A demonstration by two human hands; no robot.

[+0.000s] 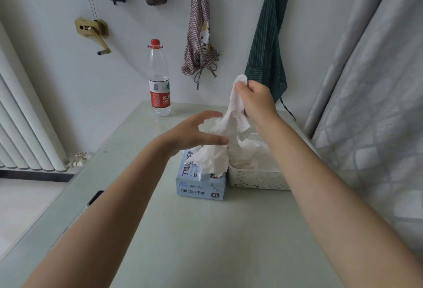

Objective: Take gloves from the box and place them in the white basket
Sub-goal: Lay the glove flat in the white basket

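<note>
The right hand is raised above the table, its fingers and thumb curled round the top end of a white glove and pinching it. The glove hangs down from that grip, crumpled, towards the left hand; its lower end runs into the bunch of white gloves that sticks out of the box, and where one ends and the other begins cannot be told.

The left hand hovers just over the box with fingers straight and spread, holding nothing; the fingertips are next to the hanging glove, though actual contact is not clear because the fingers are blurred.

The light blue box stands directly beneath the left hand, marked XL on its near face. The white basket sits just beside the box, below the right hand and forearm, and already contains crumpled white gloves.

Beyond the left hand, near the far edge of the table, stands a clear water bottle with a red cap. On the wall past the right hand hang a checked apron and a dark striped apron.
</note>
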